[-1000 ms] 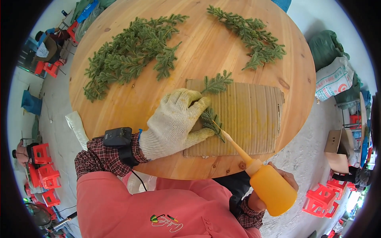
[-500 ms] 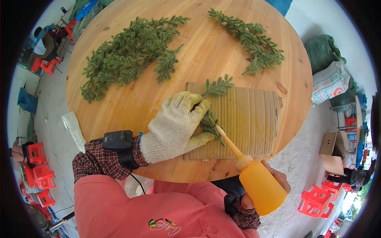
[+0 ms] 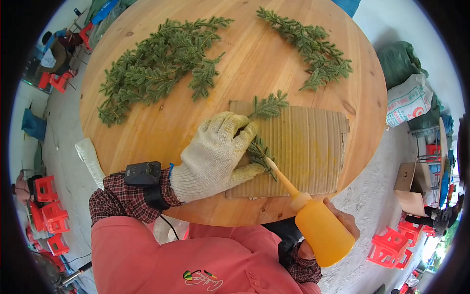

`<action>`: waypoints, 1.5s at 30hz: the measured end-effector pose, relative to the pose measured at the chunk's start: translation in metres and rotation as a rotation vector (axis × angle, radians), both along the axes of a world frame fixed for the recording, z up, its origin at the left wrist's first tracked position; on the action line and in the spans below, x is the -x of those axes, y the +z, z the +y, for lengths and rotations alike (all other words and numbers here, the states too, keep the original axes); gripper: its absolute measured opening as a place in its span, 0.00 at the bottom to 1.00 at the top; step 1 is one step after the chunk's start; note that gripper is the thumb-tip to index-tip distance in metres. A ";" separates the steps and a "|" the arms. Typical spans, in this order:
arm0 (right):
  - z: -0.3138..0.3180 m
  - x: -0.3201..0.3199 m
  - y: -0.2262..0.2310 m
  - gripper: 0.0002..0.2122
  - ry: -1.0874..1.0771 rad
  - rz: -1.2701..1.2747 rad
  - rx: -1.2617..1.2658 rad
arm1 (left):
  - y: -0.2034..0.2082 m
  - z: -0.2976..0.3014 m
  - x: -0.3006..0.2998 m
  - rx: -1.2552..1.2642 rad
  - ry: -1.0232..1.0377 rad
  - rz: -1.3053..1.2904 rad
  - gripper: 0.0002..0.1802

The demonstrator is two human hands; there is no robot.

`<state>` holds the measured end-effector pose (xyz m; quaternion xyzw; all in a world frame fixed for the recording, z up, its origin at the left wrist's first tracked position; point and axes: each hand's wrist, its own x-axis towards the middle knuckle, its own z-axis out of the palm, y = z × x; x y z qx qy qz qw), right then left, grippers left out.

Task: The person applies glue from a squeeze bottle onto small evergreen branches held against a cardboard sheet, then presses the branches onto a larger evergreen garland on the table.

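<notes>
My left hand (image 3: 215, 152), in a pale knitted glove with a yellowed thumb and fingertips, is closed on a small green fir sprig (image 3: 269, 107). The sprig's tip sticks out above the fingers and its lower part shows below them, over a sheet of corrugated cardboard (image 3: 313, 152). Bare and partly hidden, my right hand (image 3: 345, 220) wraps round a yellow squeeze bottle (image 3: 323, 232). The bottle is tilted, its long pale nozzle pointing up and left to the sprig's lower part; whether the tip touches cannot be told.
A heap of fir sprigs (image 3: 161, 68) lies at the far left of the round wooden table (image 3: 235, 54), a smaller group (image 3: 313, 49) at the far right. Red stools (image 3: 391, 247), a cardboard box (image 3: 411, 188) and full sacks (image 3: 409, 100) stand on the floor around it.
The bottle's nozzle tip has shifted slightly down along the sprig's lower part. Both hands keep their grips, and the sprig stays in nearly the same place.
</notes>
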<state>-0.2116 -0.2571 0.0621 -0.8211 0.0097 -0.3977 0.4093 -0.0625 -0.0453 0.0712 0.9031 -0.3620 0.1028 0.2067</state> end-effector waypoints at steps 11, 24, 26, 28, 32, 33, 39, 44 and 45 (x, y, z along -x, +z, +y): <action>0.003 0.004 0.012 0.25 0.044 -0.053 -0.108 | 0.001 0.000 0.000 -0.044 -0.010 -0.014 0.38; 0.000 0.016 0.013 0.27 -0.033 -0.063 -0.089 | 0.001 0.000 -0.001 -0.022 -0.014 -0.037 0.36; 0.000 0.018 0.012 0.29 -0.071 -0.039 -0.066 | 0.000 0.000 -0.002 -0.013 -0.016 -0.024 0.36; -0.001 0.020 0.012 0.30 -0.089 -0.026 -0.056 | 0.000 0.000 -0.002 -0.012 -0.014 -0.027 0.36; -0.005 0.024 0.014 0.33 -0.091 -0.002 -0.061 | 0.002 -0.001 -0.001 -0.018 -0.007 -0.022 0.36; -0.006 0.025 0.014 0.34 -0.096 -0.005 -0.044 | 0.003 -0.001 -0.001 -0.025 -0.004 -0.008 0.37; -0.018 0.037 0.002 0.43 -0.118 -0.005 0.041 | 0.002 0.000 -0.001 -0.014 -0.008 0.003 0.38; -0.023 0.039 -0.004 0.46 -0.160 -0.026 -0.032 | 0.007 0.006 -0.004 0.008 -0.053 0.003 0.34; -0.026 0.038 -0.004 0.45 -0.226 -0.046 -0.060 | 0.009 0.007 -0.004 0.017 -0.063 0.018 0.33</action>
